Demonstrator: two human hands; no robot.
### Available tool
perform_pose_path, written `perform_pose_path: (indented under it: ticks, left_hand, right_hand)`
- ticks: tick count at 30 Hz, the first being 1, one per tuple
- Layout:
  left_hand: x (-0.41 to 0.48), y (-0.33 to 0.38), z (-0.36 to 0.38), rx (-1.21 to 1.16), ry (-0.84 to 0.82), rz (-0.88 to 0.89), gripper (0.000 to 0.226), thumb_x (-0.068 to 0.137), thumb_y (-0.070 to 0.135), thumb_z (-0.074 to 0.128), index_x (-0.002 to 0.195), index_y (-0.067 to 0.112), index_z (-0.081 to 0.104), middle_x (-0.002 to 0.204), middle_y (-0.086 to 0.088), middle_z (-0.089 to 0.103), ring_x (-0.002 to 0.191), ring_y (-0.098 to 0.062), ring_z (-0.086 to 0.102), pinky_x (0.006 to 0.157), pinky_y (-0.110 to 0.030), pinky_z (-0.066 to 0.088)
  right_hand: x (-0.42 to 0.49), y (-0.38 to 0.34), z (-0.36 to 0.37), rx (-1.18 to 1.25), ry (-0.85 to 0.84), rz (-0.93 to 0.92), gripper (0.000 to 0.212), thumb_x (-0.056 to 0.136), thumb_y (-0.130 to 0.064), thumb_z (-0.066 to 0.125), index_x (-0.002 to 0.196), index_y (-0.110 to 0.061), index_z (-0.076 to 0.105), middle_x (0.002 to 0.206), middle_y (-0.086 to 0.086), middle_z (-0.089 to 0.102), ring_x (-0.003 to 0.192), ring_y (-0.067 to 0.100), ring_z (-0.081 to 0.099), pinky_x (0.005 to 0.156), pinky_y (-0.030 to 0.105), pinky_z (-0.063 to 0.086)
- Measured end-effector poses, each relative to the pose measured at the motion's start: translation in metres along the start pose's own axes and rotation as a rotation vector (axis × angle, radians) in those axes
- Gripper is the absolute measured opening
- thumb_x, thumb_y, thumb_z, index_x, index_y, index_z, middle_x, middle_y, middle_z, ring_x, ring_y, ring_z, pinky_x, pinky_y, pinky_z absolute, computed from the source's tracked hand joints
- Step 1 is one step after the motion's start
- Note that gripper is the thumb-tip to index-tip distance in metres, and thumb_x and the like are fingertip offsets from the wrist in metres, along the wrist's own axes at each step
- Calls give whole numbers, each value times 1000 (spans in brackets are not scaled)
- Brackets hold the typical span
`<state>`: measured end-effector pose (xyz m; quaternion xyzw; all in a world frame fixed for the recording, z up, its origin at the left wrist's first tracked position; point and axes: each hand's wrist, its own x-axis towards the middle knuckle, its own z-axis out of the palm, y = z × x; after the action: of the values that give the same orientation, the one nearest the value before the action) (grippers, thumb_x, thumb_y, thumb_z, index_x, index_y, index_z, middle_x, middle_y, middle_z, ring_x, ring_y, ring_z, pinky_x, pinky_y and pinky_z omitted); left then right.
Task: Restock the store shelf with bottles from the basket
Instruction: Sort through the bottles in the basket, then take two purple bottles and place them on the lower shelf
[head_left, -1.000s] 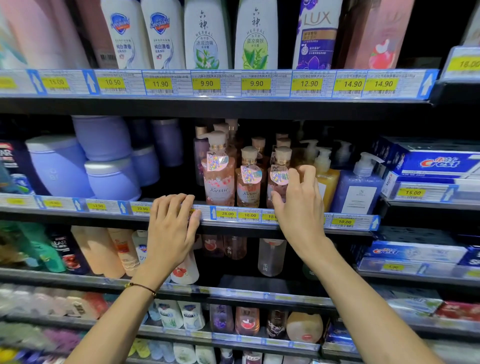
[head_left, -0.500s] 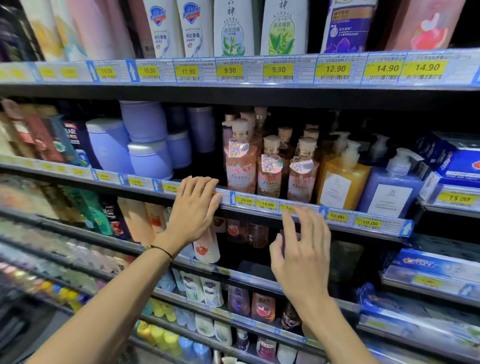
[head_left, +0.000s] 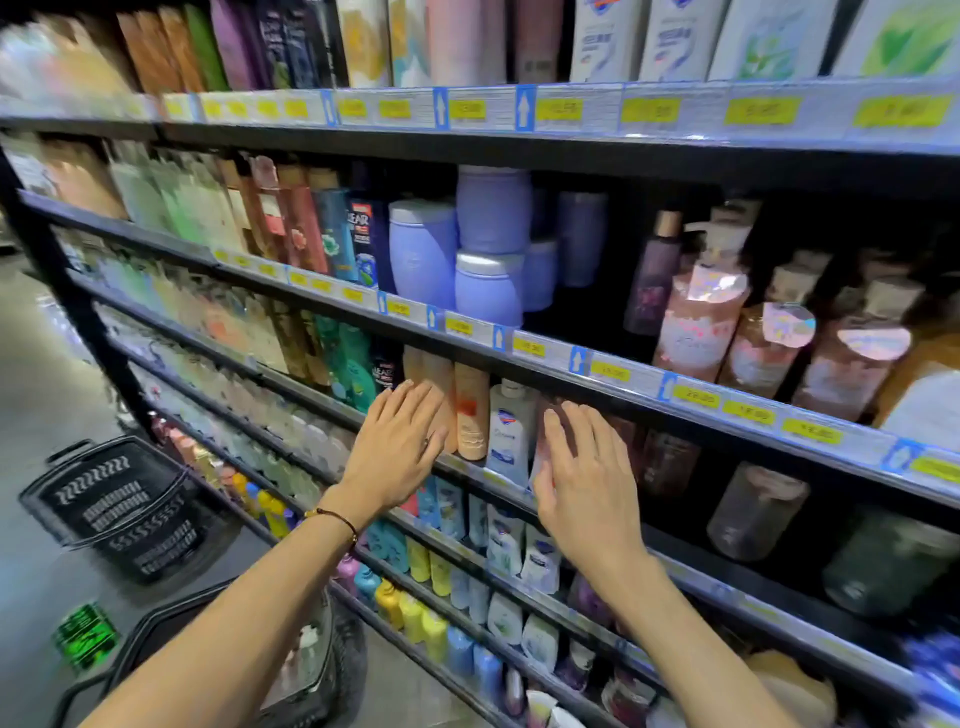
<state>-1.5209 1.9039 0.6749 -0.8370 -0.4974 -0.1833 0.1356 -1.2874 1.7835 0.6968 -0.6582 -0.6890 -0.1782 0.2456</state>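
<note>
Both hands have dropped from the price rail (head_left: 613, 371) to the tier below the pink pump bottles (head_left: 701, 312). The left hand (head_left: 397, 447) and right hand (head_left: 582, 478) hover flat, fingers spread, holding nothing. Below and left of those bottles, a black basket (head_left: 345, 660) (contents blurred) sits on the floor under the left forearm.
</note>
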Motion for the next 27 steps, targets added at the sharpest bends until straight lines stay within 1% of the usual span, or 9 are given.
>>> perform_pose_path:
  ticks: [3, 7, 11, 13, 15, 18, 21, 25, 27]
  left_hand:
    - [-54, -77, 15, 50, -133, -116, 57, 100, 49, 29, 135, 14, 57, 138, -8, 58, 131, -32, 49, 110, -46, 37]
    - [-124, -170, 20, 76, -211, -270, 54, 97, 47, 30, 126, 15, 61, 127, -8, 62, 121, -32, 55, 105, -46, 40]
    - [-186, -254, 25, 82, -288, -390, 55, 95, 47, 34, 126, 13, 63, 126, -10, 64, 121, -33, 57, 101, -46, 45]
    - [-214, -288, 26, 69, -315, -445, 55, 95, 47, 33, 128, 14, 62, 127, -10, 63, 122, -32, 56, 101, -45, 44]
    - [-240, -317, 28, 67, -331, -485, 54, 95, 47, 32, 126, 15, 62, 125, -8, 63, 121, -31, 57, 98, -44, 44]
    - [-271, -352, 36, 51, -364, -546, 49, 94, 45, 35, 123, 14, 61, 121, -8, 63, 117, -32, 58, 93, -44, 46]
    - [-291, -379, 52, 9, -417, -629, 45, 98, 43, 39, 127, 15, 57, 125, -8, 60, 119, -32, 55, 95, -45, 44]
    - [-309, -410, 82, -49, -493, -679, 41, 101, 37, 48, 134, 13, 53, 126, -10, 59, 117, -35, 54, 93, -46, 45]
    - [-315, -427, 99, -65, -544, -698, 43, 101, 37, 46, 136, 14, 52, 127, -11, 58, 117, -36, 55, 92, -46, 45]
  right_hand:
    - [18, -67, 34, 30, -76, -79, 56, 83, -23, 59, 136, -5, 54, 139, 17, 54, 131, 36, 48, 110, 48, 41]
    - [33, -167, 87, 44, -170, -209, 62, 80, -26, 70, 135, -4, 54, 133, 19, 57, 127, 38, 51, 107, 50, 42]
    - [44, -270, 137, 89, -271, -316, 63, 76, -26, 71, 133, -2, 56, 134, 20, 58, 124, 39, 54, 102, 50, 46]
    - [46, -315, 160, 103, -339, -357, 64, 76, -28, 66, 134, -4, 54, 133, 20, 57, 123, 40, 53, 102, 50, 46]
    - [45, -352, 179, 97, -399, -396, 61, 77, -32, 63, 132, -7, 55, 130, 17, 57, 122, 38, 52, 101, 50, 44]
    - [42, -391, 207, 118, -480, -441, 58, 76, -33, 64, 127, -7, 58, 124, 17, 59, 115, 38, 55, 90, 48, 48]
    - [41, -416, 241, 89, -577, -477, 57, 77, -35, 56, 128, -9, 58, 125, 15, 58, 115, 37, 54, 87, 48, 49]
    - [46, -442, 291, 67, -666, -512, 59, 74, -31, 69, 127, -7, 60, 122, 17, 61, 110, 38, 57, 82, 48, 52]
    - [54, -456, 318, 61, -696, -518, 57, 69, -29, 74, 121, -7, 64, 116, 17, 63, 106, 38, 60, 78, 47, 52]
